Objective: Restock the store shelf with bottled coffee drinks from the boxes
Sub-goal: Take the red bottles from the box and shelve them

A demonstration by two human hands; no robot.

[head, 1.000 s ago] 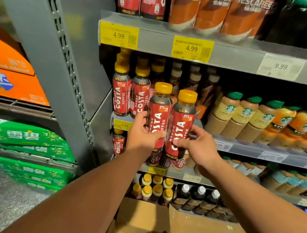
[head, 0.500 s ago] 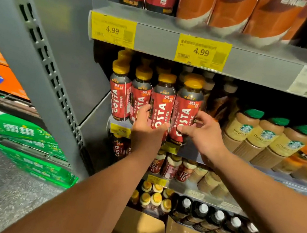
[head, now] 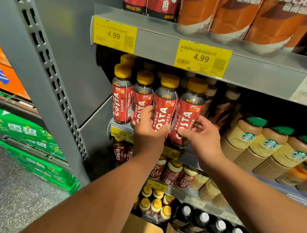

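Moved up: two Costa coffee bottles (head: 189,110), now just below the yellow 4.99 tag (head: 202,57), your left hand (head: 149,129) and right hand (head: 203,138) each curled round one; likely stiff, heavy, slick, so grip mid-label.

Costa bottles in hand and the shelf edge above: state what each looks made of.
Costa bottles: likely clear glossy plastic; dark drink shows above a red printed sleeve; yellow caps, probably plastic. Shelf edge: looks like grey matt painted metal, fronted by a clear strip, seemingly plastic, holding paper-like price tags.
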